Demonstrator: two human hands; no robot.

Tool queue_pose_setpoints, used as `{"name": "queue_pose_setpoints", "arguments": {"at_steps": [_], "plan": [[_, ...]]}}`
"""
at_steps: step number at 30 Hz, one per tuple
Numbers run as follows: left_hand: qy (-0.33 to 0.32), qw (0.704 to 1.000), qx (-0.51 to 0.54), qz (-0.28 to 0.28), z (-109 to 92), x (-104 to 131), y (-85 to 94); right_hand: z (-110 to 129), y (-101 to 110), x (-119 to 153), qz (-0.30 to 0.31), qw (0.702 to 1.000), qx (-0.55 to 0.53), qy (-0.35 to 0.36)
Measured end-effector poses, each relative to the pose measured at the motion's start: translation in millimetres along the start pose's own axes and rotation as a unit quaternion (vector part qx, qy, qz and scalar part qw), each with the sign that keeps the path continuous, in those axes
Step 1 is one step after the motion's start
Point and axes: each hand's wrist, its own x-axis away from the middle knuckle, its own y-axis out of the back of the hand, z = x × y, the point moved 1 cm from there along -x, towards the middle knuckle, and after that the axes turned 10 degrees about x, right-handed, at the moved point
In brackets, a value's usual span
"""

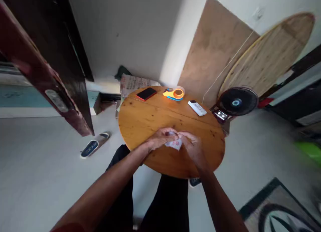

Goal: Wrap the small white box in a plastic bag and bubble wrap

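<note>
round wooden table [140, 121], largest thing at hand; the person sits right up to it, likely so both hands can work over the near half. oval wooden board [271, 54] and brown flat board [213, 41] lean by the wall behind, probably stood up to save floor.

left hand [162, 138]: fingers bent, thumb and fingertips pinching one side of the pale piece. right hand [192, 143]: thumb and forefinger pressed together at its upper right edge; the other fingers look curled, hard to tell. two-sided pinch seems meant to keep so light a thing steady.

red-edged phone [146, 94], yellow-and-blue tape dispenser [175, 93] and white device [197, 108] lie along the far side, presumably in reach yet out of the forearms' way.

pale piece [175, 144], smallest: between the hands, just over the near-middle tabletop.

writing, big to small: printed sheet [136, 81] behind the table, rows of characters, unreadable. slipper [90, 148] on the floor, pale letters, not sure of them. white device: faint print. pale piece: reddish marks, illegible. no brand made out.
</note>
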Motion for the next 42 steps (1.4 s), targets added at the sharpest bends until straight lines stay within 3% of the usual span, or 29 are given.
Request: {"name": "queue_pose_setpoints", "arguments": {"at_steps": [10, 17, 22, 27, 32, 35, 39, 42], "plan": [[0.021, 0.998, 0.041, -0.037, -4, 2, -3.0, -10, -7, 13, -0.068, 0.992, 0.071, 0.079], [0.017, 0.997, 0.064, -0.046, -4, 2, -3.3, -5, -8, 22, -0.075, 0.942, 0.264, 0.193], [0.0, 0.993, 0.082, -0.082, -6, 2, -3.4, -2, -20, 30, -0.045, 0.908, 0.372, 0.188], [-0.004, 0.992, 0.088, -0.093, -7, 2, -2.8, -4, -26, 31, -0.066, 0.888, 0.419, 0.175], [-0.003, 0.988, 0.121, -0.094, -6, 2, -0.9, -4, -25, 32, -0.079, 0.903, 0.373, 0.198], [-0.001, 0.987, 0.132, -0.094, -6, 2, 0.1, -4, -19, 34, -0.101, 0.939, 0.277, 0.18], [0.009, 0.985, 0.147, -0.088, -6, 3, -0.9, -6, -4, 27, -0.138, 0.986, 0.067, 0.062], [0.005, 0.986, 0.149, -0.079, -7, 4, -3.2, -11, -1, 15, -0.076, 0.995, -0.053, -0.039]]}}
